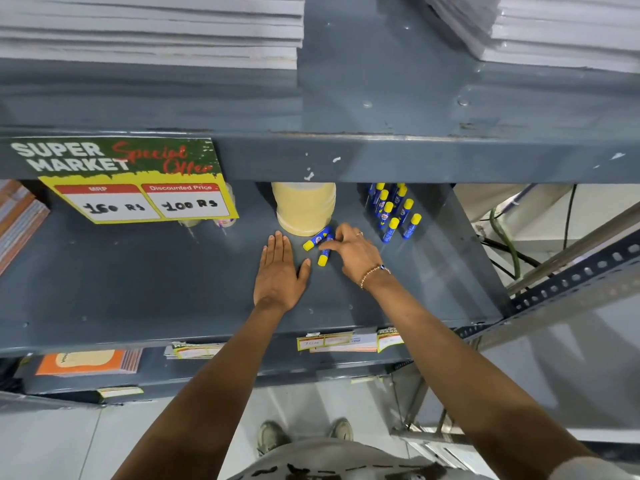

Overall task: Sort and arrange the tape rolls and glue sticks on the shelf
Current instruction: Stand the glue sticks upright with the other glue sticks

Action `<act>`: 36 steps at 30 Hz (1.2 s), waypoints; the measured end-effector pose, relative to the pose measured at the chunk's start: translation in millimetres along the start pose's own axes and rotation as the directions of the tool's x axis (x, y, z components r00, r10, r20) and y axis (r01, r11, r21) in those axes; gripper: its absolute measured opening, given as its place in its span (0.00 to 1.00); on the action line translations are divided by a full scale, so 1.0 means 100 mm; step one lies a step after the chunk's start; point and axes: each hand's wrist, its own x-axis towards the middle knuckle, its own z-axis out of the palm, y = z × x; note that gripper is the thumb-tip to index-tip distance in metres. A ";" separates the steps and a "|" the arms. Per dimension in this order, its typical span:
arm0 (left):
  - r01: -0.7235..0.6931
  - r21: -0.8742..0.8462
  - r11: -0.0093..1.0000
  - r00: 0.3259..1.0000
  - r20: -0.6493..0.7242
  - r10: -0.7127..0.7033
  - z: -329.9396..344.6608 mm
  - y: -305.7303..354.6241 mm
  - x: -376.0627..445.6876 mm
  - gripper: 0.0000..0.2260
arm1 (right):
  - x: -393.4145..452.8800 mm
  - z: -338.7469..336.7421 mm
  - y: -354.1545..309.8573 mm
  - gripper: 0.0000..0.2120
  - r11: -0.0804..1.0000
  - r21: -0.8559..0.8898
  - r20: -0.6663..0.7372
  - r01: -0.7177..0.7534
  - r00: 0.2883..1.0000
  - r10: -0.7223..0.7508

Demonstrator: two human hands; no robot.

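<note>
From my head view, most glue sticks (393, 211) already stand together at the back right of the shelf (138, 289); the tape rolls (304, 207) sit stacked in the middle; my right hand (349, 249) is curled on two lying glue sticks (320, 244), not yet stood up; my left hand (278, 271) rests flat, fingers spread, holding nothing.

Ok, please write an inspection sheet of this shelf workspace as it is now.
Surface: grey metal shelf, mostly bare.
Job's things: tape stack upright at the back; standing glue sticks on the right; two loose glue sticks lying flat.
Clutter: price sign hanging from the upper shelf edge.
Grippers: left hand flat on the shelf, open; right hand fingers on the loose sticks, grip unclear.
Cables: cables right of the rack.
Surroundings: paper stacks above; notebooks below.
</note>
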 end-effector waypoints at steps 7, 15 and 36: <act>-0.010 -0.035 0.999 1.000 -0.012 0.009 0.01 -0.01 0.00 0.32 | -0.11 0.07 0.16 0.09 0.993 0.101 -0.041 -0.057 0.997 0.062; -0.016 -0.016 1.000 1.000 -0.010 0.016 0.01 -0.01 0.00 0.32 | -0.69 0.20 0.63 0.08 0.589 0.725 -0.290 -0.356 0.618 0.731; -0.006 0.009 1.000 1.000 -0.012 0.006 0.04 -0.01 0.01 0.32 | -0.57 0.22 0.56 0.11 0.529 0.739 -0.335 -0.418 0.454 0.826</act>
